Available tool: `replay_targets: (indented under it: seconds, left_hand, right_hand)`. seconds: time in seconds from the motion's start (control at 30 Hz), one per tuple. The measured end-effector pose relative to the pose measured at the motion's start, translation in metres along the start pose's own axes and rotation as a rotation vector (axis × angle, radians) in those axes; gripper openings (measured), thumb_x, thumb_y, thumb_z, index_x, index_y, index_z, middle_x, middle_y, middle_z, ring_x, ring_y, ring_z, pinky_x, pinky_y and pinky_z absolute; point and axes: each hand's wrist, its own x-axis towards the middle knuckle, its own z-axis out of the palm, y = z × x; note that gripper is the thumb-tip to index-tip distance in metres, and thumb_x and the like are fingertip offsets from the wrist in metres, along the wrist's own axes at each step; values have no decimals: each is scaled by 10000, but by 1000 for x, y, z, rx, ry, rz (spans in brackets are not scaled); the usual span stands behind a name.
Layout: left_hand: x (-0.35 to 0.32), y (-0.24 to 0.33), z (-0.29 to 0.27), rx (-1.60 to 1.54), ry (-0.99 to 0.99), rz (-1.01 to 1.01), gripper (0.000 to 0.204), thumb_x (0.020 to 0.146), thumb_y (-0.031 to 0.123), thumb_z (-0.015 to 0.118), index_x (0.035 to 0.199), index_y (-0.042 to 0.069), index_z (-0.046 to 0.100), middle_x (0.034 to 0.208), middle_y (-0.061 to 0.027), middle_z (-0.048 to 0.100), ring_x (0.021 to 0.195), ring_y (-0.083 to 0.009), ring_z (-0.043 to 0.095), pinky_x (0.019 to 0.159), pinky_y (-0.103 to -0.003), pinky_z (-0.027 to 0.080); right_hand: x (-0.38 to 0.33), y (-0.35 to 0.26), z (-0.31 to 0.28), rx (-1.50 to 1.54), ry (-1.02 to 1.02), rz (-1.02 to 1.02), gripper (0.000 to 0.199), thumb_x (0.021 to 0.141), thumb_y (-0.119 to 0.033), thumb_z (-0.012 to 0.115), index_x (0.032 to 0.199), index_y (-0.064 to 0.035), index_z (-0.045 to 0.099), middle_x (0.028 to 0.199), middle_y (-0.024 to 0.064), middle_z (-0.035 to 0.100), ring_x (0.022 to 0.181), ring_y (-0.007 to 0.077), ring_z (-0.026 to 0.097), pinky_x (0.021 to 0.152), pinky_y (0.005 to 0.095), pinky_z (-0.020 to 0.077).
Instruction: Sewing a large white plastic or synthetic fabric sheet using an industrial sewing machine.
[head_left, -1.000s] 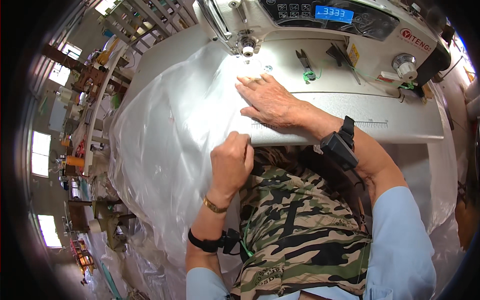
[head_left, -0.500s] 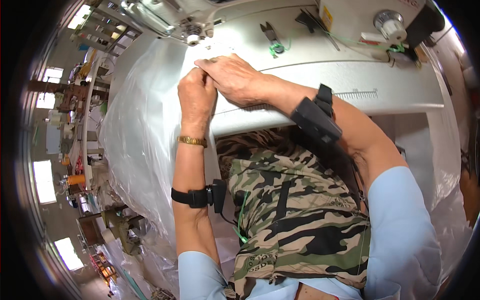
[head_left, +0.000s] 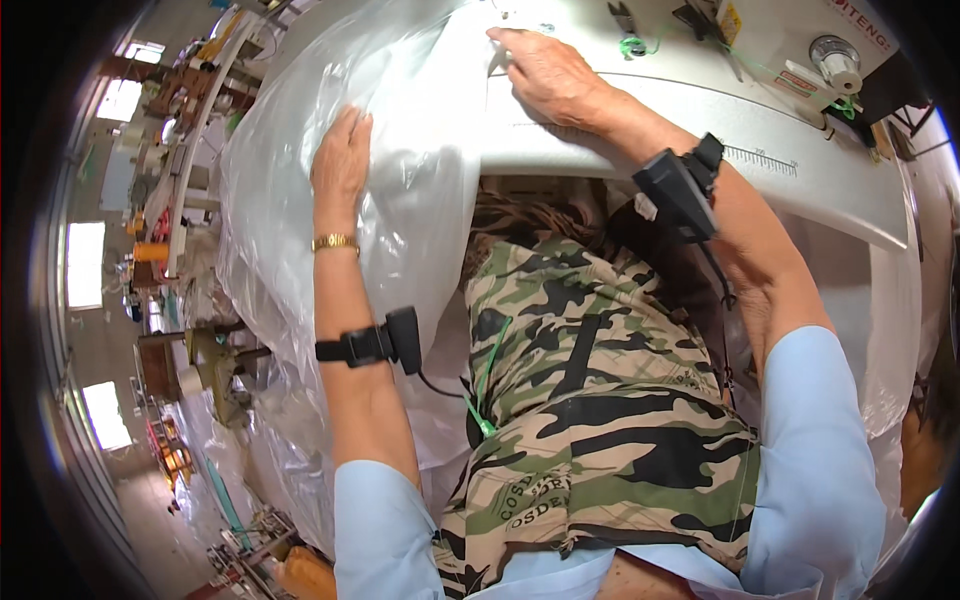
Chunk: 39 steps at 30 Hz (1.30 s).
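Head view: lays left hand [head_left: 341, 165], loosely open with fingers extended, on translucent plastic sheet [head_left: 420, 170], without visible grip. Rests right hand [head_left: 552, 80] at sheet's right edge, fingers stretched toward upper left; cannot tell whether pinching. Has sheet spread over left part of sewing table [head_left: 690, 95], hanging beside camouflage apron [head_left: 620, 415].
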Motion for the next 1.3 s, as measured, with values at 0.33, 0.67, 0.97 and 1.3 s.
replay_targets:
  seconds: [0.33, 0.67, 0.97, 1.3]
  left_hand:
    - [12, -9, 6, -207, -75, 99, 590, 947, 458, 533, 1293, -18, 583, 1427, -180, 513, 1334, -329, 464, 1114, -380, 355]
    - [8, -7, 9, -239, -44, 108, 534, 977, 375, 515, 1299, -48, 563, 1433, -212, 493, 1359, -333, 432, 1136, -386, 334]
    - [7, -8, 7, -238, -44, 102, 526, 994, 358, 491, 1310, -57, 555, 1437, -209, 490, 1363, -322, 432, 1141, -388, 334]
    - [8, -14, 7, -206, -50, 99, 524, 997, 368, 491, 1314, -45, 556, 1444, -204, 486, 1367, -313, 430, 1144, -380, 333]
  right_hand:
    - [-117, -96, 58, 477, -3, 216, 266, 954, -194, 528, 1050, 29, 636, 769, 210, 651, 704, 360, 639, 697, 410, 532]
    - [-96, -74, 149, 1316, -202, 592, 505, 783, -27, 563, 1287, -48, 594, 1143, 117, 633, 1047, 210, 559, 880, 317, 477]
    - [-123, -64, 142, 1027, -944, 450, 358, 816, -157, 646, 1141, -10, 675, 1067, 71, 675, 990, 133, 582, 856, 286, 474]
    - [-174, -121, 3, 1521, -833, 506, 254, 885, -160, 614, 1022, 39, 691, 943, 44, 677, 910, 112, 586, 880, 277, 451]
